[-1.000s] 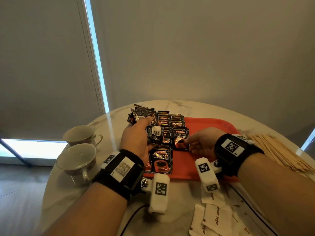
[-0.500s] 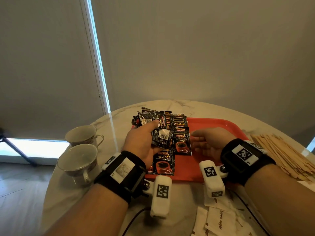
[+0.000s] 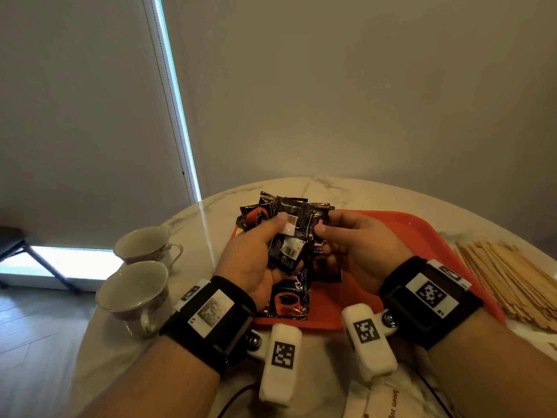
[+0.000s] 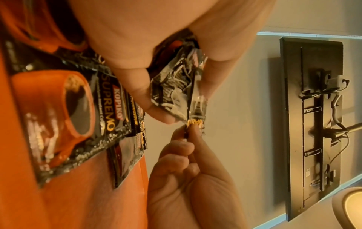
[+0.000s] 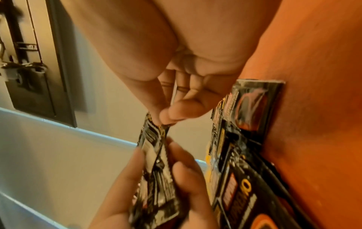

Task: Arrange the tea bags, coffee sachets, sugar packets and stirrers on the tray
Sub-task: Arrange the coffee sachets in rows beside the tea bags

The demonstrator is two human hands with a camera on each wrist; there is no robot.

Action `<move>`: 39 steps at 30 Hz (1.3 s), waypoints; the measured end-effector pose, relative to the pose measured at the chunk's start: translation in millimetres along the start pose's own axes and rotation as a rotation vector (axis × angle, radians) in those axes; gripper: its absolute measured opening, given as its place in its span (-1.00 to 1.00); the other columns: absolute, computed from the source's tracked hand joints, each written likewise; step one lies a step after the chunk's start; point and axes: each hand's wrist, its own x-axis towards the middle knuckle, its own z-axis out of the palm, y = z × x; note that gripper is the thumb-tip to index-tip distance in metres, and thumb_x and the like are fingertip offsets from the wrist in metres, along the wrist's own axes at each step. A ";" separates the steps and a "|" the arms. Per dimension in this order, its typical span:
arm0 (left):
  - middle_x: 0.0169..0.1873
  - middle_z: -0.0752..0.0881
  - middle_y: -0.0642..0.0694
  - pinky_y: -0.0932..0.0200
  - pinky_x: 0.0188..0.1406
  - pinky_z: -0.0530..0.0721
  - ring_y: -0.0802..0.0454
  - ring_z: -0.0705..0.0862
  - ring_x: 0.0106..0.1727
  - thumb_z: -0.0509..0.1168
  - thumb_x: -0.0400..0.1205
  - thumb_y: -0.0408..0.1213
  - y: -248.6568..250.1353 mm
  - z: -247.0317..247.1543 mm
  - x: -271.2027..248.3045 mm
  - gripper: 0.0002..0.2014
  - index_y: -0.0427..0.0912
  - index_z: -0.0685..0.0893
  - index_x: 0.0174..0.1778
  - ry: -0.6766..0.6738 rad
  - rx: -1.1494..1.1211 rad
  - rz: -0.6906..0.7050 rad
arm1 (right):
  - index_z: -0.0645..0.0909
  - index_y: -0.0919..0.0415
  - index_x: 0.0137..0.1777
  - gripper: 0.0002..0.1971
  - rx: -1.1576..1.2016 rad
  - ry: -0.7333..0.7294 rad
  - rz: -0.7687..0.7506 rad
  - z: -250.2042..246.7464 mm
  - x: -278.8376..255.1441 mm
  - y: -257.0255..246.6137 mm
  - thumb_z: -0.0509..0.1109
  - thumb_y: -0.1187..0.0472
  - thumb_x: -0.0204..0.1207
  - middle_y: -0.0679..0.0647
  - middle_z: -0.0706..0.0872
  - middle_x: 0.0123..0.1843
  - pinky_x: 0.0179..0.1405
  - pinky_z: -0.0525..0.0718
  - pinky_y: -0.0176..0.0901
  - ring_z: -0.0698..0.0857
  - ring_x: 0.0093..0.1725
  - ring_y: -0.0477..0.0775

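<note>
From the head view, both hands have come up off the red tray point(image 3: 401, 233) since a second ago, when the right hand point(image 3: 358, 248) was pressing a sachet flat on it; now the left hand point(image 3: 250, 260) holds a fanned bunch of coffee sachets point(image 3: 286, 236) above the tray's far left corner, and the right hand's thumb and forefinger pinch the edge of one sachet in that bunch. That suggests one more sachet is being drawn out to lay down, so the coffee row is only partly set. On the tray lies one sachet point(image 3: 287, 300) face up at the near left edge, with at least one more under the hands. The wooden stirrers point(image 3: 512, 282) are heaped on the worktop point(image 3: 346, 188) to the right of the tray, the sugar packets point(image 3: 388, 399) lie on it at the near edge, and two teacups point(image 3: 135, 285) stand to the left; none of these is on the tray. No tea bags show. In the left wrist view, the left fingers point(image 4: 137, 86) curl round the crumpled bunch while the right fingertips nip its corner, with sachets lying flat on the tray beneath. In the right wrist view, the right fingers point(image 5: 176, 113) are closed on the sachet's top edge, and overlapping sachets lie in a row on the tray.
</note>
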 end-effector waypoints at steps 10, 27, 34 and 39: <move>-0.29 0.85 -0.12 0.18 -0.43 0.74 0.06 0.80 -0.33 0.47 0.65 -0.35 -2.1 -2.9 2.3 -0.74 -0.19 0.90 -0.37 -0.037 0.017 -0.072 | 0.74 0.31 -0.18 -0.70 0.122 0.044 -0.156 -5.6 0.4 -3.0 0.29 0.64 0.58 0.21 0.82 -0.12 -0.11 0.81 -0.21 0.82 -0.15 0.08; -0.01 0.90 -0.24 0.10 -0.40 0.80 -0.09 0.90 -0.13 0.47 0.59 -0.58 -4.1 1.3 3.0 -0.66 -0.27 0.73 0.27 0.096 0.021 0.168 | 0.64 0.32 0.24 -0.71 0.191 0.108 -0.066 -0.6 -5.3 -5.7 0.52 0.40 0.54 0.18 0.83 -0.11 -0.29 0.81 -0.14 0.79 -0.27 0.06; 0.01 0.89 -0.26 0.01 -0.28 0.84 -0.16 0.90 -0.01 0.45 0.60 -0.57 -6.8 1.0 4.2 -0.68 -0.28 0.72 0.27 0.131 -0.009 0.158 | 0.67 0.32 -0.02 -0.89 0.080 0.167 0.046 -2.6 -9.3 -6.3 0.41 0.51 0.59 0.16 0.74 -0.27 -0.34 0.80 -0.18 0.75 -0.34 0.02; 0.05 0.87 -0.34 0.02 -0.35 0.85 -0.16 0.91 -0.10 0.42 0.62 -0.61 -5.4 2.8 3.8 -0.69 -0.32 0.70 0.26 0.140 -0.058 0.151 | 0.73 0.32 0.06 -0.89 0.085 0.145 0.174 -6.0 -19.1 -9.7 0.45 0.28 0.62 0.15 0.76 -0.19 -0.28 0.78 -0.14 0.75 -0.29 0.03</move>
